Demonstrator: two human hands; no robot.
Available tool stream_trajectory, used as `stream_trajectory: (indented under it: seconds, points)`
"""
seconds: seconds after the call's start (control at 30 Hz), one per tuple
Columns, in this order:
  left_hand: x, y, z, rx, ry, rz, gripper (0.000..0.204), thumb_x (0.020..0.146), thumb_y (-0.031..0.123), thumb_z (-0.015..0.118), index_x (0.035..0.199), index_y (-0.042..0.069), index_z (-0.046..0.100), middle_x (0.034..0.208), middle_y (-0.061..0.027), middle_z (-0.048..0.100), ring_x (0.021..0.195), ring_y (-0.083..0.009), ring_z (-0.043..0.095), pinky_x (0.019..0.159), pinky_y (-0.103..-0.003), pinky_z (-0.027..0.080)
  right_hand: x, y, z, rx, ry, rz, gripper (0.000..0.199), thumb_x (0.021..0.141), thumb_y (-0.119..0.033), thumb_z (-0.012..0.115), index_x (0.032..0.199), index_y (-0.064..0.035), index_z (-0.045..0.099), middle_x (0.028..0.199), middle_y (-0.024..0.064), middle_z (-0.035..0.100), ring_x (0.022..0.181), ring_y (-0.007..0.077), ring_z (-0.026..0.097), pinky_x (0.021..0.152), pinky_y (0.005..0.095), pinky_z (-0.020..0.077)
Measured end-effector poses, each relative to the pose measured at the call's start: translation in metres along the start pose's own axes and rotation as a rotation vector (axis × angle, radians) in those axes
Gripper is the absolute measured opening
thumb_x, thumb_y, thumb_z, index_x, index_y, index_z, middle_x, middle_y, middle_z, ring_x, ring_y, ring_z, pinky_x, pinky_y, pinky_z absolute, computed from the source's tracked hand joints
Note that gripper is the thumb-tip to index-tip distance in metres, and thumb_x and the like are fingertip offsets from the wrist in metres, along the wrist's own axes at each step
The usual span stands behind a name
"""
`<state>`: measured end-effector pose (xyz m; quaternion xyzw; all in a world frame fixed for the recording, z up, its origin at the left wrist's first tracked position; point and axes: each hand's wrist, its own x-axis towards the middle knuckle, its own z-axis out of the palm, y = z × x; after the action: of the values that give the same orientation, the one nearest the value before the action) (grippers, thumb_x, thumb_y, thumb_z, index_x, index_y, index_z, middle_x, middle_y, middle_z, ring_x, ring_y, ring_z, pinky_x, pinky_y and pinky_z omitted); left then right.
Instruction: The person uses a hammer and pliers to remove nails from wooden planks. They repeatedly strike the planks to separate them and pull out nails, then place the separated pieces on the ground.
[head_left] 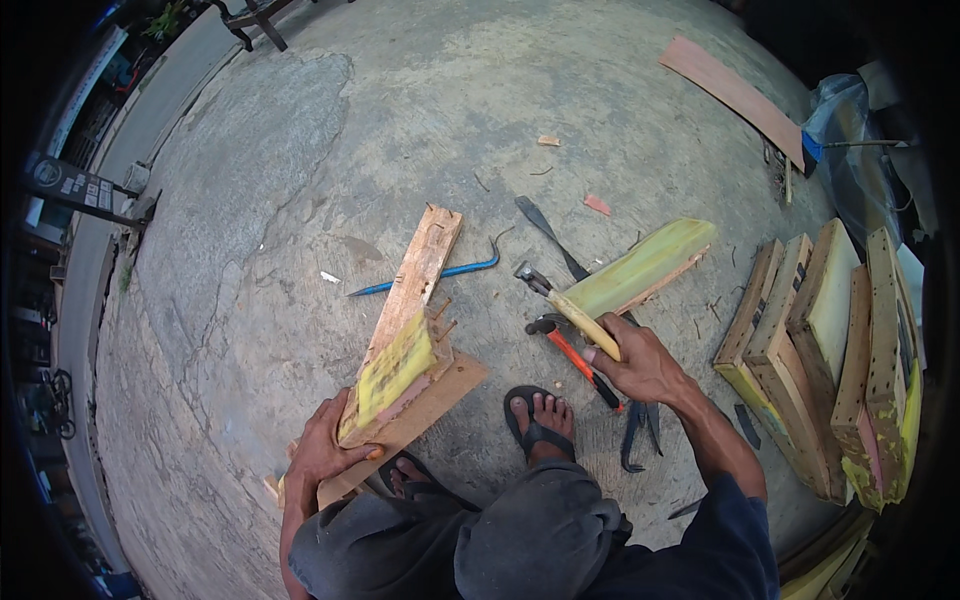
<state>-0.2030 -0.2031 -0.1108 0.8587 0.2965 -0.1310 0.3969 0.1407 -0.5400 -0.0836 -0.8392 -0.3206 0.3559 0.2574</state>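
Block with a yellow face and raw wooden sides (pixel 392 382): I see it tilted above the concrete ground (pixel 300 270), in front of the person's left knee, against a flat brown board (pixel 437 392); whether the two are fastened, I cannot tell.
Left hand (pixel 322 442): partly open, spread round the block's near end, thumb over the end and fingers along the outer side.
Right hand (pixel 640 362): curled firmly round a pale wooden-handled hammer with a steel head (pixel 578 318), held above an orange-and-black-handled hammer (pixel 572 354) on the ground.
Handling: I judge the block stiff and moderately heavy, rough enough not to slip; the yellow face, worn and patchy, may give a little, and its edges could splinter.
Thin brown nails (pixel 446 330): they jut from the block's far end, so I would take hold at the near end, on the bare wood.
Long nail-studded plank (pixel 416 272): it reaches beyond the block, crossing a blue hooked pry bar (pixel 468 268); I would keep my palm off its points.
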Motion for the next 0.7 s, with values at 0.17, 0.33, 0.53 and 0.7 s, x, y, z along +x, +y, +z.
stream_trajectory:
  seconds: [0.17, 0.33, 0.53, 0.7]
  points:
    - [0.000, -0.011, 0.006, 0.079, -0.004, 0.010, 0.120, 0.062, 0.057, 0.095, 0.153, -0.003, 0.043, 0.136, -0.0254, 0.060, 0.128, -0.0417, 0.058, 0.110, -0.047, 0.047, 0.004, -0.015, -0.017, -0.336, -0.068, -0.330, 0.039, 0.096, -0.015, 0.065, 0.133, -0.0073, 0.055, 0.100, 0.0186, 0.067, 0.095, 0.0382, 0.069, 0.078, 0.0502, 0.0506]
    - [-0.002, -0.018, 0.004, 0.077, 0.011, 0.016, 0.122, 0.061, 0.057, 0.095, 0.153, -0.004, 0.043, 0.136, -0.0269, 0.059, 0.128, -0.0427, 0.059, 0.110, -0.047, 0.047, 0.021, -0.048, -0.034, -0.653, -0.151, -0.500, 0.063, 0.095, -0.009, 0.060, 0.155, -0.0216, 0.046, 0.117, 0.0137, 0.065, 0.108, 0.0309, 0.067, 0.095, 0.0492, 0.0518]
    - [-0.003, -0.024, 0.007, 0.034, 0.018, 0.015, 0.123, 0.061, 0.059, 0.094, 0.154, -0.003, 0.043, 0.141, -0.0283, 0.057, 0.133, -0.0429, 0.056, 0.112, -0.047, 0.046, 0.034, -0.088, -0.043, -0.986, -0.126, -0.469, 0.076, 0.094, -0.003, 0.062, 0.158, -0.0381, 0.040, 0.137, 0.0107, 0.060, 0.130, 0.0307, 0.058, 0.120, 0.0531, 0.0398]
    - [-0.003, -0.018, 0.003, 0.027, -0.010, -0.003, 0.123, 0.062, 0.059, 0.094, 0.155, -0.003, 0.042, 0.142, -0.0288, 0.055, 0.133, -0.0433, 0.056, 0.112, -0.047, 0.047, 0.042, -0.088, -0.051, -1.080, -0.033, -0.636, 0.060, 0.103, -0.017, 0.052, 0.159, -0.0365, 0.039, 0.128, 0.0116, 0.061, 0.122, 0.0323, 0.063, 0.114, 0.0554, 0.0468]
